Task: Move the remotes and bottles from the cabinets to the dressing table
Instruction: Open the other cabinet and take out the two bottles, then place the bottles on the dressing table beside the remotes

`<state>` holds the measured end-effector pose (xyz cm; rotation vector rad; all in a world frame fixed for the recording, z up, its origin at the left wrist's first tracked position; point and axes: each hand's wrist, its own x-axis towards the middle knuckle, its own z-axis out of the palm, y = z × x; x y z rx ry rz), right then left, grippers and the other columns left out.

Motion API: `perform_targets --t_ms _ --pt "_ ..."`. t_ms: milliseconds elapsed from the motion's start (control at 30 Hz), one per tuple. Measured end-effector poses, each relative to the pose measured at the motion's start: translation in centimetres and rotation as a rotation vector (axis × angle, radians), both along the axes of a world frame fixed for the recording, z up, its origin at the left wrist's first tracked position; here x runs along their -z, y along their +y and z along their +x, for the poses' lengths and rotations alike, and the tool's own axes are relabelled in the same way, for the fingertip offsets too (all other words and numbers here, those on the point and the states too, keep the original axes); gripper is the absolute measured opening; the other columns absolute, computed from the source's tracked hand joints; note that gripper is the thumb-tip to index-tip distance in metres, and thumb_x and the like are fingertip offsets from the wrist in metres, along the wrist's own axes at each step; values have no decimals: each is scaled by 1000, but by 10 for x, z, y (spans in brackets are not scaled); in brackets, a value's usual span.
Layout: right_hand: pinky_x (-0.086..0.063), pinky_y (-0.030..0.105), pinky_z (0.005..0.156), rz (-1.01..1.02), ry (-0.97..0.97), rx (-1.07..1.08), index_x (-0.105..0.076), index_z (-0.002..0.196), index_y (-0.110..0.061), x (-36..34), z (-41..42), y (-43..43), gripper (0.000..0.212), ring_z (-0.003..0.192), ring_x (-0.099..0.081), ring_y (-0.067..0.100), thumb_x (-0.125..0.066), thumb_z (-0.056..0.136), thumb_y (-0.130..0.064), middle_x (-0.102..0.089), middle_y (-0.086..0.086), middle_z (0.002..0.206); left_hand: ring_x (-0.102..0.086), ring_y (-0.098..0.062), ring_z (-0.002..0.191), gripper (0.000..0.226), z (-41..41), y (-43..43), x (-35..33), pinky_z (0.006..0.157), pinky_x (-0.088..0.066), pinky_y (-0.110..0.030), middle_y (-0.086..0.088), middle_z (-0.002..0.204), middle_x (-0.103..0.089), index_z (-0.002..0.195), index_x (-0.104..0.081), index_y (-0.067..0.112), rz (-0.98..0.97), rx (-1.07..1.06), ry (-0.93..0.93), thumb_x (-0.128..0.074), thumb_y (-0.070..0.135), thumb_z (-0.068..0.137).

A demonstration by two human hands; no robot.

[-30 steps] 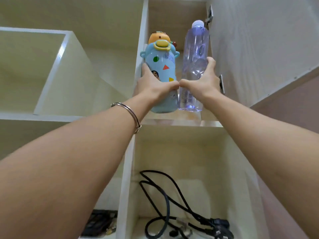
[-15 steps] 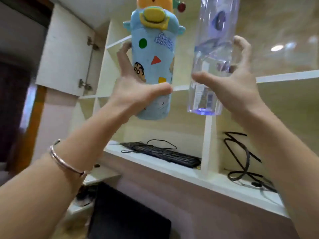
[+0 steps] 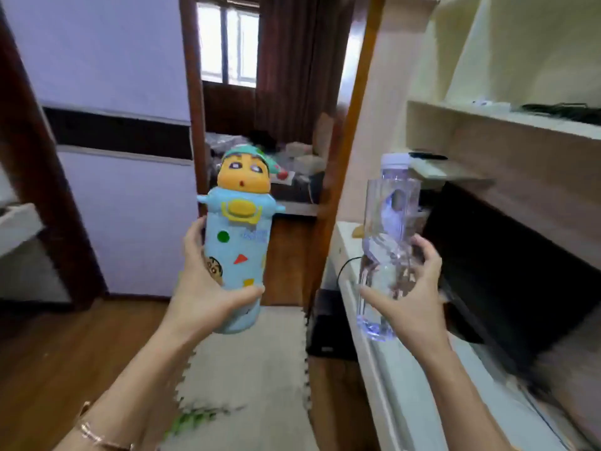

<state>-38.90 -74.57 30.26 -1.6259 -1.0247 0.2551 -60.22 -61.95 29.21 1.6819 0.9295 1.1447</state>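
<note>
Bottles are both in the air, mid-room, w/ the cabinet shelves (image 3: 500,120) off to the right: left hand (image 3: 203,297) is wrapping the blue cartoon bottle (image 3: 239,255) low on its body, right hand (image 3: 411,304) is curling round the clear water bottle (image 3: 387,252), thumb in front. Best to be keeping both upright and gripping firm, since the clear one looks slick. Dressing table isn't identifiable; the view is motion-blurred, and no remotes can be made out.
</note>
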Motion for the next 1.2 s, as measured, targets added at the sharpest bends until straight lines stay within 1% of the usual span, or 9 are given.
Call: perform_targets --t_ms 100,200,333,533,633,767,867,1000,1200 --pt "-46 33 96 -135 99 -136 -26 121 -49 65 -48 22 94 109 -59 18 -82 63 -1 -54 -6 116 -52 9 89 102 -72 -17 58 71 -42 -20 28 97 -49 126 -21 42 -149 -206 68 -83 14 50" --pt "-45 37 101 -270 165 -268 -27 128 -43 112 -98 40 97 116 -55 19 -84 60 -4 -51 3 131 -55 1 89 106 -140 -31 104 75 -46 -27 29 97 -45 132 -22 38 -303 -394 90 -86 5 55" --pt "-45 18 84 -407 179 -469 -24 133 -37 149 -162 68 97 112 -54 14 -82 64 -1 -47 -3 127 -55 -12 94 113 -221 -47 140 87 -46 -37 21 103 -47 139 -19 32 -402 -615 102 -86 9 50" --pt "-37 26 104 -542 168 -674 -16 146 -25 193 -270 150 104 127 -43 11 -79 67 -1 -39 -11 134 -50 -17 104 110 -337 -34 180 92 -45 -40 7 120 -41 142 -18 26 -484 -898 86 -83 -3 59" --pt "-40 25 99 -567 105 -714 -31 132 -34 217 -339 206 89 117 -51 9 -79 66 1 -50 -15 125 -52 -17 102 110 -403 1 202 93 -45 -41 5 119 -42 141 -18 26 -506 -966 56 -83 -4 58" --pt "-47 47 100 -631 81 -766 -43 125 -32 245 -424 272 84 114 -59 21 -79 50 -28 -58 3 125 -53 1 89 108 -475 47 210 88 -44 -35 7 117 -43 141 -18 26 -511 -1021 36 -82 -6 59" --pt "-46 48 101 -644 50 -813 -45 122 -30 251 -471 308 79 114 -58 22 -82 53 -20 -57 5 125 -55 -8 94 109 -518 73 212 85 -43 -31 4 119 -45 140 -18 29 -513 -1043 35 -83 -4 58" --pt "-46 35 94 -655 -19 -865 -47 98 -48 249 -513 352 70 109 -58 21 -82 56 -5 -57 3 116 -57 -12 96 107 -548 102 221 86 -46 -34 1 120 -47 139 -18 30 -566 -1129 -12 -82 -3 60" --pt "-49 45 97 -702 -21 -900 -45 104 -54 260 -557 437 73 110 -60 21 -82 51 -21 -58 5 123 -57 -18 99 107 -584 162 233 90 -50 -41 2 114 -50 138 -22 28 -616 -1208 -17 -83 -3 56"
